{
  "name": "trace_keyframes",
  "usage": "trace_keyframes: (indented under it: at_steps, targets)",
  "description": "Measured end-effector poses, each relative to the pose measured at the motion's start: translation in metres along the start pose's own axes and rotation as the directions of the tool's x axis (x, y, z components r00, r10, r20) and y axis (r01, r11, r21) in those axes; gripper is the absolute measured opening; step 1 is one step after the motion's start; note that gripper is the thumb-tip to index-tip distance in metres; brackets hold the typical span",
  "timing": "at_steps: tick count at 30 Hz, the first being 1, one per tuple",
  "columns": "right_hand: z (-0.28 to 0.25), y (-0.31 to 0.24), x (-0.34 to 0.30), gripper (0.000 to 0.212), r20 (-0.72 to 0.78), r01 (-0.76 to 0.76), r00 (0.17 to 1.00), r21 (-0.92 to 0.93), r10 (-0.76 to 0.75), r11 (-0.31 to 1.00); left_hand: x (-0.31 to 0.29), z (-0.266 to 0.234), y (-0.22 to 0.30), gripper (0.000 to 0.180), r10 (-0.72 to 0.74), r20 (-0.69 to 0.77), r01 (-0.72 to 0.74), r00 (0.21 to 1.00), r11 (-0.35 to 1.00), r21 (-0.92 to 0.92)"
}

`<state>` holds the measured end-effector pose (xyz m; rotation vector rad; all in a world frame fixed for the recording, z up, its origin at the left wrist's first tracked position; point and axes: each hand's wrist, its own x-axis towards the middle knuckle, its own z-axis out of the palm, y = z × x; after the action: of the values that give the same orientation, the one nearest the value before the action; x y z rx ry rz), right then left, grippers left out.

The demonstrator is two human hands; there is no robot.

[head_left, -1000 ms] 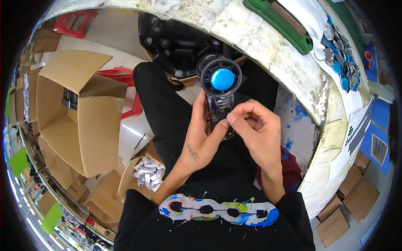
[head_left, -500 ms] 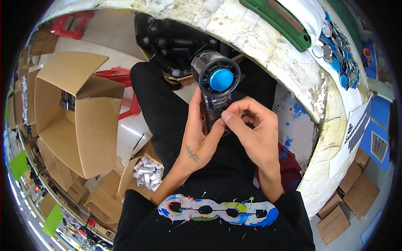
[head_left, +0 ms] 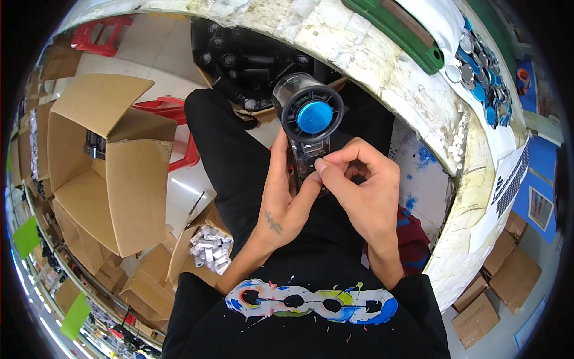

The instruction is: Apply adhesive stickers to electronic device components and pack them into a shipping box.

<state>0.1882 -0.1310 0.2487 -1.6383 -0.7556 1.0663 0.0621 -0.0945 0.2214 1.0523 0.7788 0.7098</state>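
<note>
Between my knees I hold a black device with a smoky see-through cylinder (head_left: 292,87). A ribbed black ring (head_left: 332,122) and a shiny blue disc (head_left: 314,117) form the cylinder's upward-facing end, and a narrow dark body runs from it toward me. My left hand (head_left: 287,194) is wrapped round that body, fingers on its left side and thumb across the front. My right hand (head_left: 363,182) pinches thumb and forefinger together against the body, just below the ring; whatever is between the fingertips is too small to make out.
An open box (head_left: 84,197) stands at left, above a carton of silver metal pieces (head_left: 211,248). Beyond my knees sits a box of black parts (head_left: 254,66). A worn white table (head_left: 382,78) curves round the right, carrying a green tray (head_left: 397,30) and blue and silver discs (head_left: 478,78).
Both hands stay on the device with almost the same grip. My right hand has shifted very slightly, and the ring end has tipped a little.
</note>
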Motion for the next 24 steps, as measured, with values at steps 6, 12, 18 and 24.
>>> trace_keyframes:
  at_steps: [6, 12, 18, 24]
  targets:
    - [0.007, 0.000, -0.003, 0.007, -0.008, 0.085, 0.996, -0.051, -0.085, 0.995, -0.003, -0.004, 0.002, 0.065, -0.047, -0.001, 0.047, 0.999, 0.999, -0.028]
    - [0.000, 0.003, -0.005, 0.008, -0.096, 0.026, 0.995, 0.136, -0.013, 0.990, 0.002, -0.007, -0.004, 0.063, -0.142, 0.009, 0.138, 0.990, 0.942, -0.305]
    - [-0.017, 0.010, -0.001, 0.008, -0.138, 0.018, 0.990, 0.033, -0.013, 0.999, 0.004, -0.011, 0.007, 0.053, -0.258, -0.010, 0.222, 0.966, 0.852, -0.474]
    - [0.001, 0.006, 0.001, 0.010, -0.079, 0.027, 0.996, -0.058, -0.031, 0.998, -0.001, -0.031, 0.009, 0.036, -0.168, -0.107, 0.107, 0.980, 0.898, -0.427]
